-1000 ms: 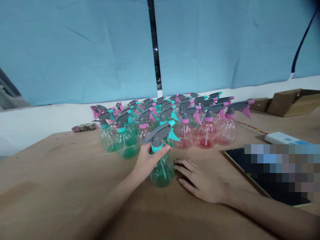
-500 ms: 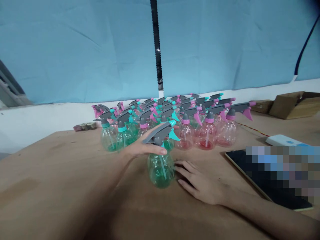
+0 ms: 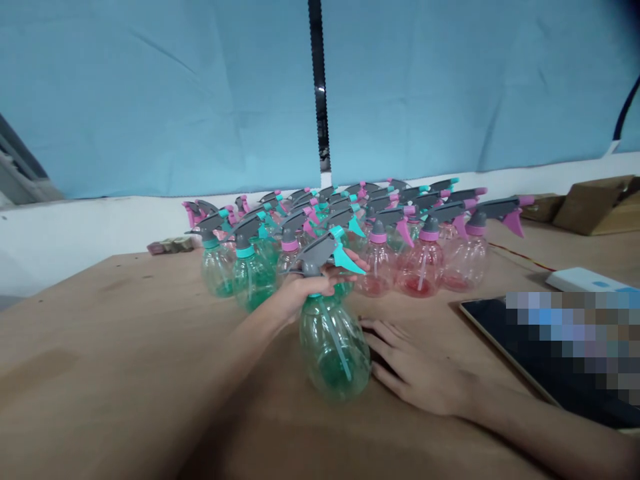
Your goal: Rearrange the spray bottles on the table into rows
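A round, clear green spray bottle (image 3: 335, 353) with a grey head and turquoise trigger is in front of me, its base swung toward me and to the right. My left hand (image 3: 300, 293) is wrapped around its neck, just under the grey head. Liquid and a pale dip tube show inside. My right hand (image 3: 420, 373) lies low over the table with its fingers stretched out, close beside the bottle's right side; whether the fingertips touch it I cannot tell. Behind stand several more spray bottles in rows, among them a green one (image 3: 253, 277) and a pink one (image 3: 419, 270).
A dark tablet (image 3: 530, 360) lies on the wooden table (image 3: 100, 373) at the right. Beyond it are a white device (image 3: 580, 279) with a thin cable and a cardboard box (image 3: 595, 207). A small bundle (image 3: 171, 246) sits at the back left, near the wall.
The held bottle has come nearer to me and tilted, its base swinging right. My left hand's fingers now show behind its trigger. My right hand stays nearly where it was.
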### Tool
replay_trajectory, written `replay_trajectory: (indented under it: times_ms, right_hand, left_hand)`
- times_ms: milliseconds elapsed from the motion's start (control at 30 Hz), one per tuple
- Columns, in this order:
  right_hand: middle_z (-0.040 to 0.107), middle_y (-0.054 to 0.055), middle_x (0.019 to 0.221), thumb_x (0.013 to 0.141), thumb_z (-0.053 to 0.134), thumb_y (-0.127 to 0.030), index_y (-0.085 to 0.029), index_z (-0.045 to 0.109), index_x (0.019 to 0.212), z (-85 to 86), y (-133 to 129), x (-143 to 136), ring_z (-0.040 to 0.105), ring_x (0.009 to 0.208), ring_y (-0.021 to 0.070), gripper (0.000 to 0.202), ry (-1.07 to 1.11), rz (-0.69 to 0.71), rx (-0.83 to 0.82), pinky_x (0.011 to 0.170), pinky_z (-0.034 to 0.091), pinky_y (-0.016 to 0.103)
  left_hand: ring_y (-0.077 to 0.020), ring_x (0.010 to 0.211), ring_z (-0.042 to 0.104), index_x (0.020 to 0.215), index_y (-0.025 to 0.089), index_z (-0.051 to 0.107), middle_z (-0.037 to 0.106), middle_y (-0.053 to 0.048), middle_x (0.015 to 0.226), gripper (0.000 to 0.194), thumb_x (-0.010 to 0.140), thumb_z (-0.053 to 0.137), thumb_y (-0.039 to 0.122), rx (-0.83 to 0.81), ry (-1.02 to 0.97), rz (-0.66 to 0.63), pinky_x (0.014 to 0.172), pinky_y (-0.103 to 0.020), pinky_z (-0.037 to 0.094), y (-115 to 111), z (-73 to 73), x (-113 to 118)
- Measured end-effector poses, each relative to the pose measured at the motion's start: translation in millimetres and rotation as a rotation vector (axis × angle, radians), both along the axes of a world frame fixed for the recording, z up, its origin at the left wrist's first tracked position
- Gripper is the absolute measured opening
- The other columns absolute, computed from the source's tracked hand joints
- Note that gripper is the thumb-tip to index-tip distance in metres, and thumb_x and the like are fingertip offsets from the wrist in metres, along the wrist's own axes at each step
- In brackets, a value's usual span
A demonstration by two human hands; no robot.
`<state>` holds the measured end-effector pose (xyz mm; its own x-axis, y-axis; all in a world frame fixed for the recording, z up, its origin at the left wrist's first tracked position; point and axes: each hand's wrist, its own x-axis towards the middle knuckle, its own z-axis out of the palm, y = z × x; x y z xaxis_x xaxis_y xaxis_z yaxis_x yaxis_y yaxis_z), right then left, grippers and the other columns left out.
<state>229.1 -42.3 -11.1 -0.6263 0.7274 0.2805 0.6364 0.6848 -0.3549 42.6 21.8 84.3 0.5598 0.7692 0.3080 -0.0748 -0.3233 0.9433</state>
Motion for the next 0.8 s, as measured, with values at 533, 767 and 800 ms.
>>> replay_trajectory:
  times_ms: [533, 767, 800]
  right_hand:
    - [0.045, 0.013, 0.126, 0.086, 0.043, -0.02, -0.017, 0.044, 0.125, 0.4, 2, 0, 0.043, 0.115, 0.0228, 0.039, -0.002, 0.026, 0.034, 0.099, 0.036, 0.042]
    - [0.045, 0.012, 0.127, 0.087, 0.042, -0.021, -0.018, 0.044, 0.125, 1.6, 1, -2, 0.043, 0.116, 0.0231, 0.039, -0.012, 0.005, 0.033, 0.099, 0.035, 0.043]
    - [0.045, 0.012, 0.127, 0.087, 0.042, -0.02, -0.017, 0.044, 0.125, 1.7, 1, -2, 0.042, 0.117, 0.0232, 0.039, -0.013, 0.006, 0.033, 0.099, 0.035, 0.042]
  left_hand:
    - [-0.025, 0.089, 0.061, 0.057, 0.017, 0.06, 0.066, -0.006, 0.077, 0.003, 0.057, 0.057, 0.015, 0.001, -0.127, 0.015, 0.077, -0.039, 0.045, -3, 2.3, 5]
    - [-0.0263, 0.097, 0.059, 0.061, 0.017, 0.062, 0.067, -0.007, 0.085, 0.007, 0.058, 0.057, 0.015, -0.029, -0.183, -0.054, 0.083, -0.041, 0.044, 8, -7.1, 1]
    - [-0.0262, 0.097, 0.059, 0.061, 0.018, 0.062, 0.067, -0.007, 0.085, 0.007, 0.058, 0.057, 0.015, -0.03, -0.181, -0.049, 0.084, -0.041, 0.044, 8, -7.6, 1]
